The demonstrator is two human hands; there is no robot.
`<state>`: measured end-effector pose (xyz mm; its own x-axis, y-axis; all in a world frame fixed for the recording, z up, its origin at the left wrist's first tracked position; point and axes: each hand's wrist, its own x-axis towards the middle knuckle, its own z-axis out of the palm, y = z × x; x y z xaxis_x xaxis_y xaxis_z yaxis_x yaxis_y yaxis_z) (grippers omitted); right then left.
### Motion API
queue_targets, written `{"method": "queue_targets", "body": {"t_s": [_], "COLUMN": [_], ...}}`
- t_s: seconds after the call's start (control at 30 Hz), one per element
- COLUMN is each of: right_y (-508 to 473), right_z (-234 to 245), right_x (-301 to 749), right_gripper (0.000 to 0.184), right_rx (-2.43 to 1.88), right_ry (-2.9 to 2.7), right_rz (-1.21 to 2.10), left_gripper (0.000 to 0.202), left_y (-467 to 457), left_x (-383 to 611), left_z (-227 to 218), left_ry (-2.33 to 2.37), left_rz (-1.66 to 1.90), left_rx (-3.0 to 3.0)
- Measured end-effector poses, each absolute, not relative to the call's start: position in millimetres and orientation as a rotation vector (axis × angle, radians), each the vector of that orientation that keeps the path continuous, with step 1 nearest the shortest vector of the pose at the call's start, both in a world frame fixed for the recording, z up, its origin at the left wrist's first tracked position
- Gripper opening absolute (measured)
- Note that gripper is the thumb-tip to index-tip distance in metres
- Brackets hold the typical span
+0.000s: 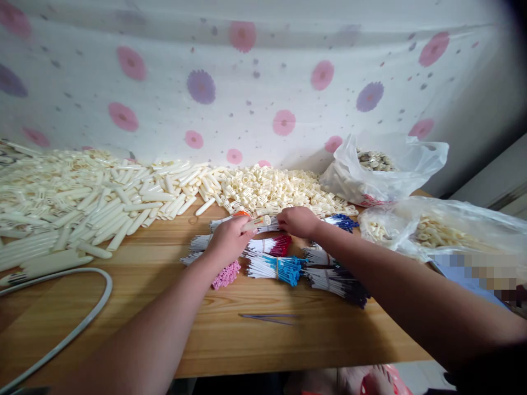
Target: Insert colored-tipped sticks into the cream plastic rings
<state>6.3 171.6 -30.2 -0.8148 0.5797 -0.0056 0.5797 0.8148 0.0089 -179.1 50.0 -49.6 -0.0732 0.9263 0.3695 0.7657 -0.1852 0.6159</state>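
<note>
My left hand (228,237) is closed around a cream plastic pen part (259,222) with thin coloured refills showing in it. Close to its right, my right hand (300,221) reaches over the refill bundles with its fingers pinched together; what they grip is hidden. Below the hands lie banded bundles of thin white pen refills with coloured ends: pink (226,275), light blue (275,267), red (280,245), dark blue (342,221) and black (340,286). An orange-ended bundle (240,214) shows partly behind my left hand.
Cream pen barrels (123,211) are heaped at the left, with short slotted cream parts (269,186) behind the bundles. Plastic bags of parts (382,175) stand at the right. Tweezers-like thin tool (267,317) lies near the front edge; a white cable (107,291) curves at left.
</note>
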Motion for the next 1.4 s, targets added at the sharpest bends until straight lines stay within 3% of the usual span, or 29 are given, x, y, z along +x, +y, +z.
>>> {"method": "queue_targets", "body": {"t_s": [0.2,0.4,0.67,0.83,1.07,1.2,1.3,1.4], "right_y": [167.9,163.2,148.3,142.4,138.2,143.1,143.1,129.8], "right_z": [-26.9,-22.6,-5.0,-14.9,-16.6,-0.2,13.7,18.4], "right_x": [8.8,16.8,49.2,42.3,23.4,36.2,48.7,47.5], "right_gripper": [0.015,0.017,0.021,0.019,0.019,0.023,0.023,0.018], "right_rx": [0.850,0.893,1.061,1.141,1.067,1.096,1.174,0.964], "right_ry": [3.034,3.088,3.130,3.179,3.255,3.283,3.372,3.475], "right_rz": [-0.024,0.072,0.198,0.155,0.104,0.132,0.006,-0.317], "left_gripper": [0.034,0.028,0.020,0.030,0.036,0.031,0.023,0.015], "left_y": [49.5,51.7,49.1,47.7,51.1,53.6,54.3,49.9], "left_x": [-175.5,-172.1,-174.6,-170.0,-169.4,-169.6,-172.6,-173.3], "left_z": [-48.6,-55.4,-48.4,-42.9,-54.5,-55.4,-52.4,-46.6], "left_ry": [1.753,1.869,1.840,1.709,1.753,1.789,1.763,1.804], "left_rz": [0.870,0.566,0.731,0.948,0.603,0.579,0.693,1.042], "left_rx": [2.363,2.443,2.386,2.433,2.499,2.467,2.400,2.071]}}
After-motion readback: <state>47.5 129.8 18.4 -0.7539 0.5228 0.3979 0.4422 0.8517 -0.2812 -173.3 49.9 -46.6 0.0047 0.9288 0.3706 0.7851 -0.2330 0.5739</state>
